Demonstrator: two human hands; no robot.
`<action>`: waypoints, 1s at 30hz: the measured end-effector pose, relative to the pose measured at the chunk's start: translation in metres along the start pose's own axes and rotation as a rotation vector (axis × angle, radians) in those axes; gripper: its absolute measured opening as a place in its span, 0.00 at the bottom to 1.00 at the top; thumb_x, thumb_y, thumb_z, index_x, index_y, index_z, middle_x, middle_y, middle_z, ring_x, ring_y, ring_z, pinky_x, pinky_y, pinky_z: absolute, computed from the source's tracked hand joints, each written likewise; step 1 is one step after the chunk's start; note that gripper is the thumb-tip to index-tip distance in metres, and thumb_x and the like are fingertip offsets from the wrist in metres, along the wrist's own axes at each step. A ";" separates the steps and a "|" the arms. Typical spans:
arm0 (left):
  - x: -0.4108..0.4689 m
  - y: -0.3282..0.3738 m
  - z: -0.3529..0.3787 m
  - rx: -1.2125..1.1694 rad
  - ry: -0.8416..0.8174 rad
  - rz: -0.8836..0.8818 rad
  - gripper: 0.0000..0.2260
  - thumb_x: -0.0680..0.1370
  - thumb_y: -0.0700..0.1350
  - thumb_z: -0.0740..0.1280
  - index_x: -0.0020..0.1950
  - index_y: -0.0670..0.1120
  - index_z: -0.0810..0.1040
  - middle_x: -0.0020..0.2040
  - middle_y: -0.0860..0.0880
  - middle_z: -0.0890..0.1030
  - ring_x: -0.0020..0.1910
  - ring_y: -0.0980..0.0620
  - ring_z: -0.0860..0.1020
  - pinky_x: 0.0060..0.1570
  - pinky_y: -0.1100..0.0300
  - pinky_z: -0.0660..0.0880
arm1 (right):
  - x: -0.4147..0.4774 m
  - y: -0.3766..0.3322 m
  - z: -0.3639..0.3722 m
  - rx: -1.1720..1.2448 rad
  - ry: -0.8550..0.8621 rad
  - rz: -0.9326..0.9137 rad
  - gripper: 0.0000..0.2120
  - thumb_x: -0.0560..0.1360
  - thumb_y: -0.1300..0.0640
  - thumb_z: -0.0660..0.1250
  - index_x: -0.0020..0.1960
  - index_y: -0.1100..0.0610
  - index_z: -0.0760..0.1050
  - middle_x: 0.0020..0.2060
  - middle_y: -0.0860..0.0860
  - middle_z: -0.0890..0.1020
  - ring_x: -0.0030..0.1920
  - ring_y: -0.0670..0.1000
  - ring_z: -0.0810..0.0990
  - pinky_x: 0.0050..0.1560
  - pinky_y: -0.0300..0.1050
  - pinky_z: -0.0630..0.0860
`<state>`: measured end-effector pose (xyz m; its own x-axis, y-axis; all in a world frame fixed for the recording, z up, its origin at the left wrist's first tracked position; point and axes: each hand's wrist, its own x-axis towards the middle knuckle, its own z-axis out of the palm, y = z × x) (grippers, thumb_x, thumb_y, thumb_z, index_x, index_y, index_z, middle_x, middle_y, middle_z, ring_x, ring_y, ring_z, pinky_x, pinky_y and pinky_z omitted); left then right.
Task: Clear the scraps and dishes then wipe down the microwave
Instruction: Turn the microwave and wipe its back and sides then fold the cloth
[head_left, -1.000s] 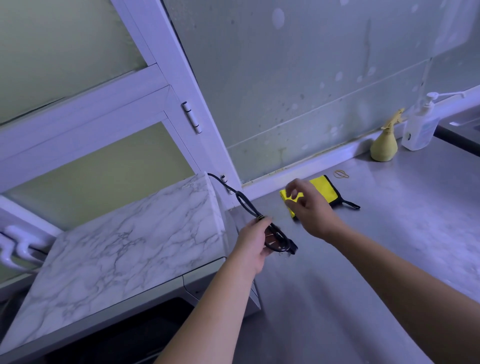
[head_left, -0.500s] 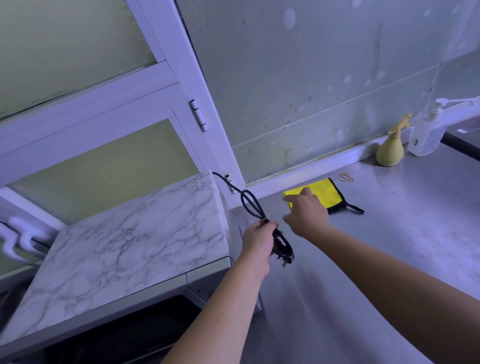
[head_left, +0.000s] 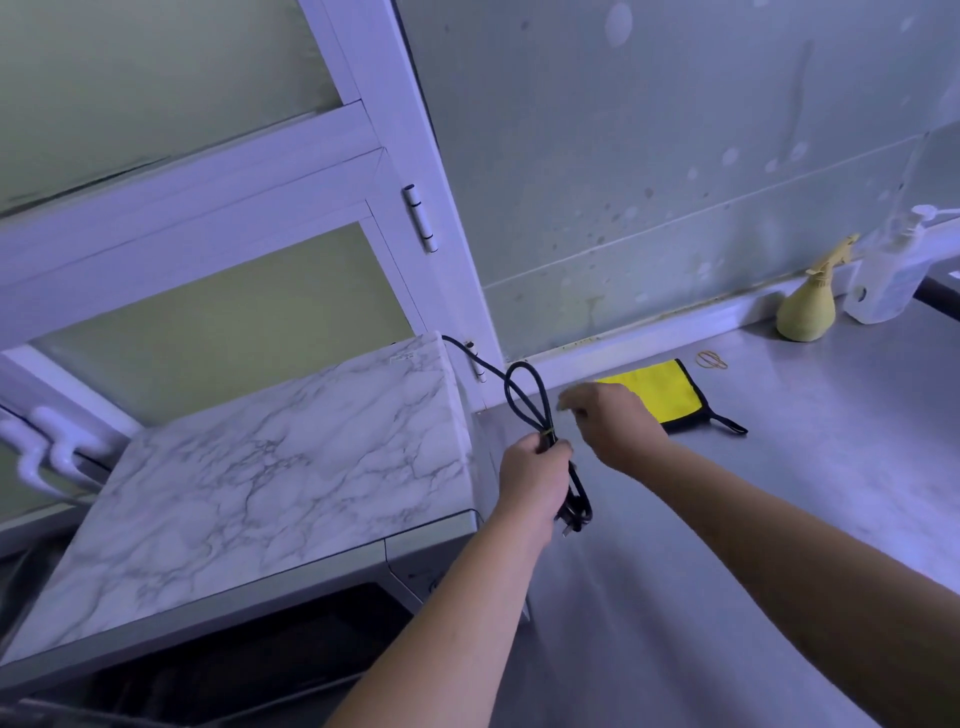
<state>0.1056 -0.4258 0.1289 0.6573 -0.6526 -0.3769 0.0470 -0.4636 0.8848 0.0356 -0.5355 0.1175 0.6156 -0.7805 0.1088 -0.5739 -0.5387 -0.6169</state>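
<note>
Left hand (head_left: 535, 478) tight round looped cord (head_left: 577, 501) off microwave's (head_left: 270, 467) right edge; right hand (head_left: 618, 426) blurred, grip unclear, over counter (head_left: 779, 493).

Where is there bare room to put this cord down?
The counter is bare in front of the yellow cloth, right of the microwave, whose marble top is bare. Crowded along the wall: rubber bands, spray bottle, pump bottle.
</note>
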 end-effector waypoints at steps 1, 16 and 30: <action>0.001 -0.002 -0.001 0.015 0.001 -0.001 0.03 0.77 0.41 0.65 0.44 0.44 0.76 0.37 0.47 0.76 0.33 0.50 0.70 0.33 0.61 0.65 | -0.003 0.002 -0.002 -0.200 -0.160 -0.042 0.19 0.77 0.67 0.58 0.58 0.54 0.82 0.56 0.54 0.83 0.53 0.56 0.81 0.46 0.44 0.76; -0.001 0.004 0.000 -0.048 -0.071 0.122 0.10 0.79 0.50 0.66 0.43 0.45 0.78 0.40 0.46 0.81 0.36 0.48 0.78 0.38 0.54 0.78 | -0.001 0.015 -0.052 0.743 -1.225 0.304 0.37 0.67 0.48 0.78 0.68 0.66 0.71 0.61 0.63 0.80 0.61 0.62 0.81 0.54 0.48 0.80; 0.000 -0.016 0.019 0.104 0.163 0.306 0.19 0.82 0.61 0.56 0.43 0.49 0.76 0.38 0.52 0.80 0.43 0.49 0.79 0.46 0.50 0.76 | -0.054 0.018 -0.012 1.371 -0.852 0.555 0.22 0.60 0.56 0.83 0.50 0.64 0.83 0.44 0.57 0.83 0.44 0.53 0.84 0.46 0.46 0.83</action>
<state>0.0904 -0.4300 0.1093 0.7408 -0.6703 -0.0424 -0.2421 -0.3254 0.9141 -0.0146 -0.5068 0.1097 0.8713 -0.1428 -0.4695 -0.2331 0.7214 -0.6520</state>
